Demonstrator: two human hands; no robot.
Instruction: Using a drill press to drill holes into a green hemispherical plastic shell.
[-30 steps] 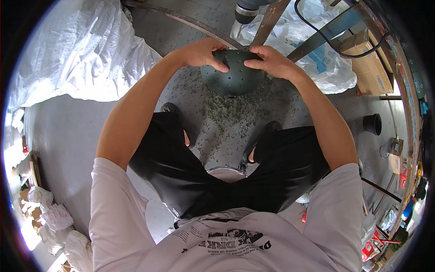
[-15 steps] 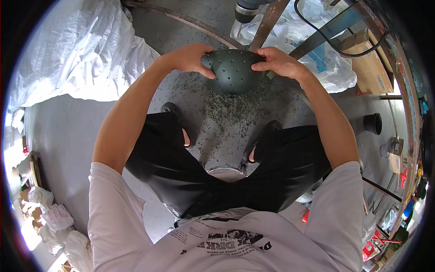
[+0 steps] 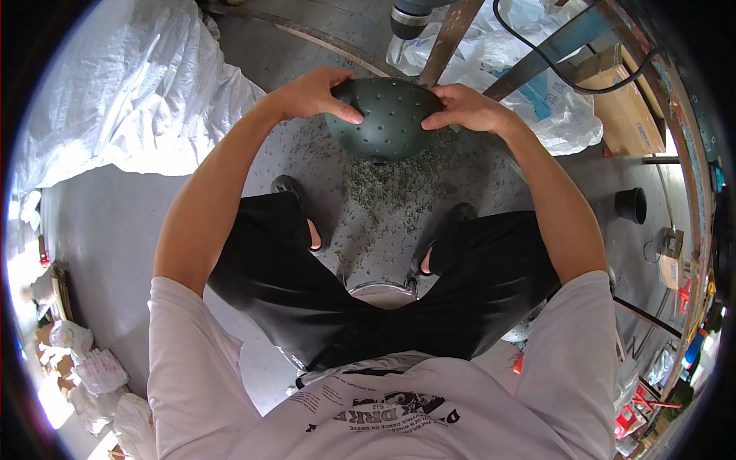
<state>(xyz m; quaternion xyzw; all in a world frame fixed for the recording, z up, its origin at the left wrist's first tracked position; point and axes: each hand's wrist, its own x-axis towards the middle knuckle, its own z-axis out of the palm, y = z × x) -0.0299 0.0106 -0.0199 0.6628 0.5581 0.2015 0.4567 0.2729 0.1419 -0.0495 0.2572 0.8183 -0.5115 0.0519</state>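
Between my hands is a dark green plastic dome (image 3: 383, 123), its rounded face dotted with rows of small holes or dimples. My left hand (image 3: 320, 96) grips its left edge, thumb across the outer surface. On the opposite edge, my right hand (image 3: 464, 109) holds on in the same way, its thumb pressed to the dome. The fingers of both hands are partly hidden behind it. Just above and beyond the dome hangs the dark chuck end of a drill (image 3: 409, 23), apart from it. Green shavings (image 3: 395, 188) lie scattered on the floor beneath.
A rusty metal frame leg (image 3: 452, 42) slants down beyond the dome. Large white woven sacking (image 3: 138, 92) fills the far left. To the right are clear plastic sheeting (image 3: 571, 126), a cardboard box (image 3: 625, 115), a black cable (image 3: 537, 50) and a small black pot (image 3: 630, 205).
The dome has shifted slightly left and turned in my hands, showing a different part of its dotted face. My left hand has moved a little left with it.
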